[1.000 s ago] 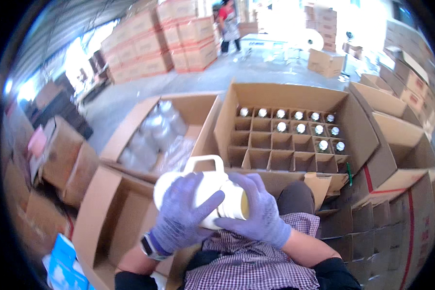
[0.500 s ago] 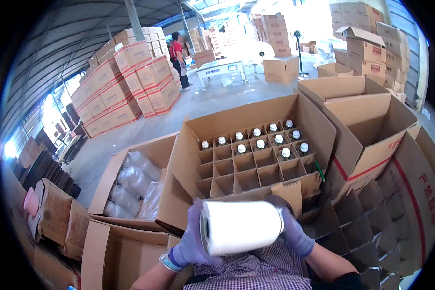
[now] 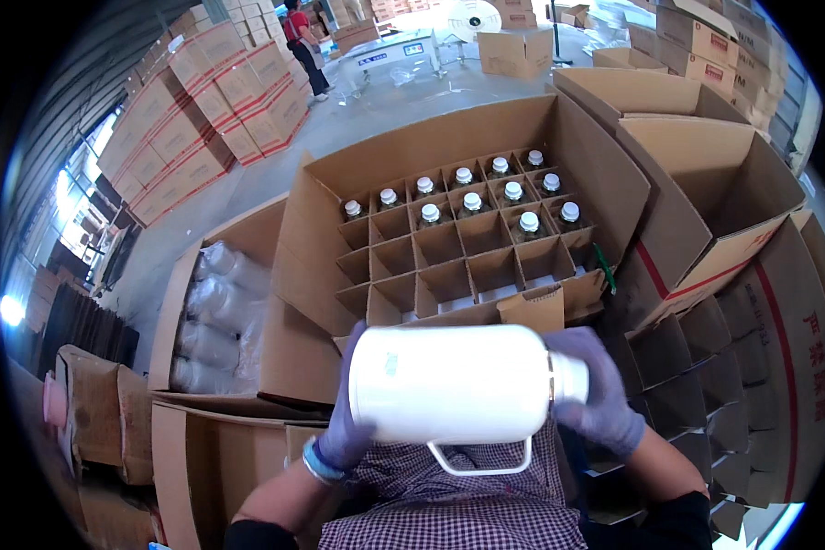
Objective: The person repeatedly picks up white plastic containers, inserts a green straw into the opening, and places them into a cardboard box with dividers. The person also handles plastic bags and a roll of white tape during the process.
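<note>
A white vacuum jug (image 3: 449,380) lies sideways between my gloved hands, above my checked apron. Its wire-like white handle (image 3: 481,470) points down toward me. My left hand (image 3: 344,412) is wrapped round the jug's base end, and my right hand (image 3: 600,390) grips the cap end at the right. Just beyond the jug stands an open carton (image 3: 431,147) with cardboard dividers. White-capped bottles (image 3: 472,203) fill several of its far and right-hand cells, while the near cells hold no bottles. A green tool-like strip (image 3: 604,268) hangs on the carton's right edge.
At the left, a carton (image 3: 176,316) holds plastic-wrapped clear pieces (image 3: 220,302). Open cartons (image 3: 697,197) and cardboard dividers (image 3: 687,412) crowd my right side. Stacked boxes (image 3: 220,87) and a person (image 3: 304,46) by a white machine (image 3: 390,57) are farther off.
The jug has turned in my hands, so its handle and cap end now show. My view has tilted down, and the right hand has shifted onto the cap end.
</note>
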The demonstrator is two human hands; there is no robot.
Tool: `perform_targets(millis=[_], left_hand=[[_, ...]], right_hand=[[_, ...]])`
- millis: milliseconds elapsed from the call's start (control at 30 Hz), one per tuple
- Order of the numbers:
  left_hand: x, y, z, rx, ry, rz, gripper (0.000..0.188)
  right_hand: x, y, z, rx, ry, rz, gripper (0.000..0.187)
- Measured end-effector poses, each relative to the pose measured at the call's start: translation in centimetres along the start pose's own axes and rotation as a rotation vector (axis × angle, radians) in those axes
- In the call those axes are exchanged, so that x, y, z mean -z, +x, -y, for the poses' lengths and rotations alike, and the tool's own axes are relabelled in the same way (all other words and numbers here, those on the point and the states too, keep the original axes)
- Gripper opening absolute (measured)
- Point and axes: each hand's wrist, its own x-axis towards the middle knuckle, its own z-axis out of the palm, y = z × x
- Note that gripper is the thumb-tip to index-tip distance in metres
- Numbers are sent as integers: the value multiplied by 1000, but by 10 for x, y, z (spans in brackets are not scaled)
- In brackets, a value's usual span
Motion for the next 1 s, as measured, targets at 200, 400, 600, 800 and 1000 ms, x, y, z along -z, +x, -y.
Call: perform_targets(millis=[200, 400, 600, 800, 1000], left_hand=[[-12, 124, -1, 356, -392, 200, 71], [-51, 150, 20, 4, 46, 293, 111], [-41, 146, 42, -434, 268, 442, 135], [-51, 181, 41, 449, -326, 276, 70], [3, 250, 94, 302, 460, 40, 85]], right_hand=[[41, -8, 8, 372, -660, -38, 52], [40, -23, -39, -377, -43, -241, 89], [44, -40, -71, -679, 221, -184, 79], [66, -28, -53, 47, -389, -211, 54], [96, -55, -57, 82, -701, -368, 40]])
